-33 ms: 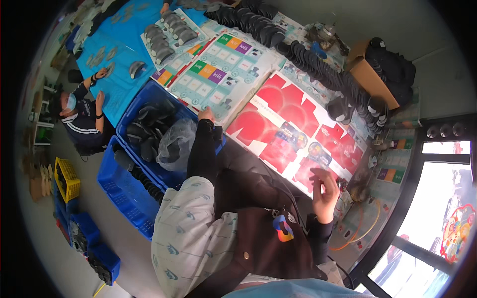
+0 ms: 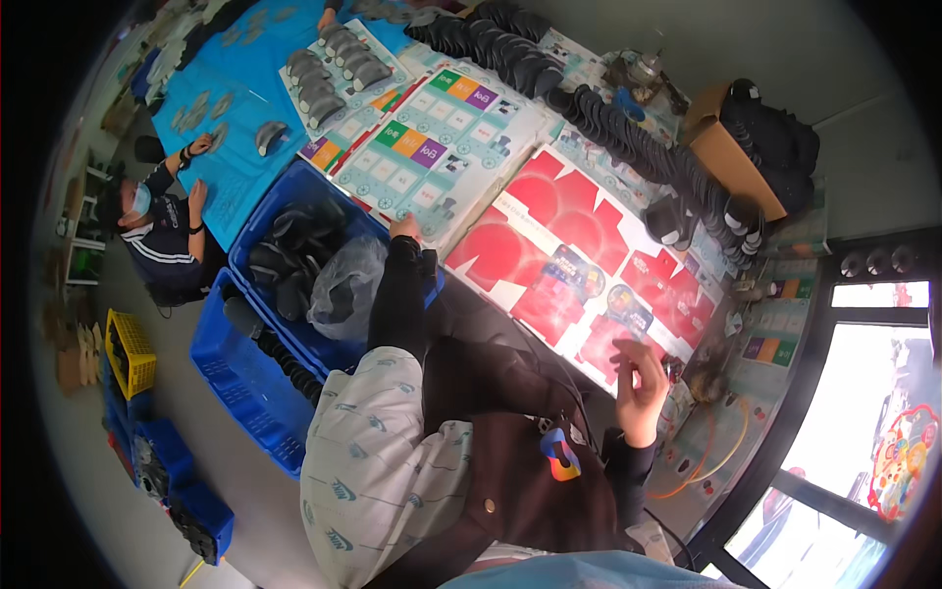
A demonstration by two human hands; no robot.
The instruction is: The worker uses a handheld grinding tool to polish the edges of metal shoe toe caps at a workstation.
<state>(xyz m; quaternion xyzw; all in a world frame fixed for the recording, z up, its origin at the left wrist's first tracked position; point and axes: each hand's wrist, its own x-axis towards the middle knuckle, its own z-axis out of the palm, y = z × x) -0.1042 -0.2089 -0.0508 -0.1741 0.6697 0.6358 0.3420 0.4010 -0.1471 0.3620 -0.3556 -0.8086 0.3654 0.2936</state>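
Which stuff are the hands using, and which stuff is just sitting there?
In use:
left hand at the blue crate of dark pieces
right hand over the red printed sheet

Just lying about:
yellow crate
cardboard box

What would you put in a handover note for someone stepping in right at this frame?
Left hand: stretched out to the table edge by the blue crate; whether it holds anything cannot be told.
Right hand: raised over the red cardboard sheet, fingers curled, possibly pinching something small.
Dark shoe parts and a plastic bag fill the crate; more dark pieces line the table's far side.
Done or left: cannot be told.
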